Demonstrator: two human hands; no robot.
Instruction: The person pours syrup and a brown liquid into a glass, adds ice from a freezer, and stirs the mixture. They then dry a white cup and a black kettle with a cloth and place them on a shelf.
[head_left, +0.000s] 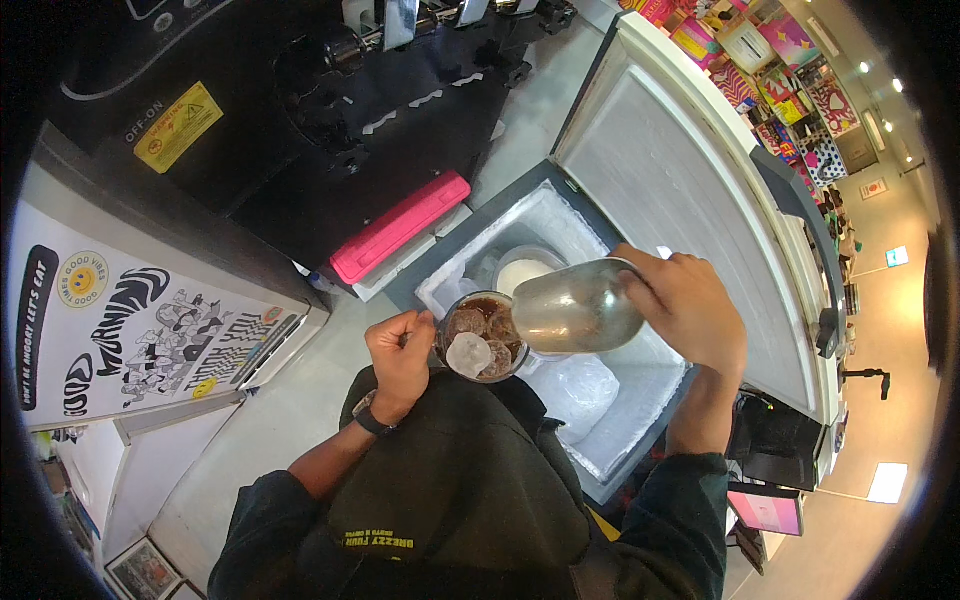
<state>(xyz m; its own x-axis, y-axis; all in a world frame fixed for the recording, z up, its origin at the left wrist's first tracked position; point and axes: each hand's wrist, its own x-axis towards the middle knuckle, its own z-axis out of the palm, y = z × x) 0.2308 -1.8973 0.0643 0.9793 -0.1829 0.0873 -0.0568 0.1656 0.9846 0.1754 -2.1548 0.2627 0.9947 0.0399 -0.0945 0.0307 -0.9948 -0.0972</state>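
Observation:
My left hand (401, 360) grips the handle of a clear glass mug (484, 337) that holds a dark brown drink and several pieces of ice (469, 355). A metal ice scoop (581, 307) is in my right hand (679, 307), its mouth at the mug's right rim. What lies inside the scoop is hidden. Below and behind the scoop is an open chest freezer (645, 412) with frosted walls. Inside it are a round container with white contents (525, 271) and a clear plastic bag (585, 390), apparently of ice.
The raised freezer lid (675, 187) stands to the right. A pink-lidded box (401, 225) sits beyond the mug, near a black machine (300, 150) with metal parts. At left is a white cabinet (150, 330) with printed stickers. A screen (765, 508) stands at lower right.

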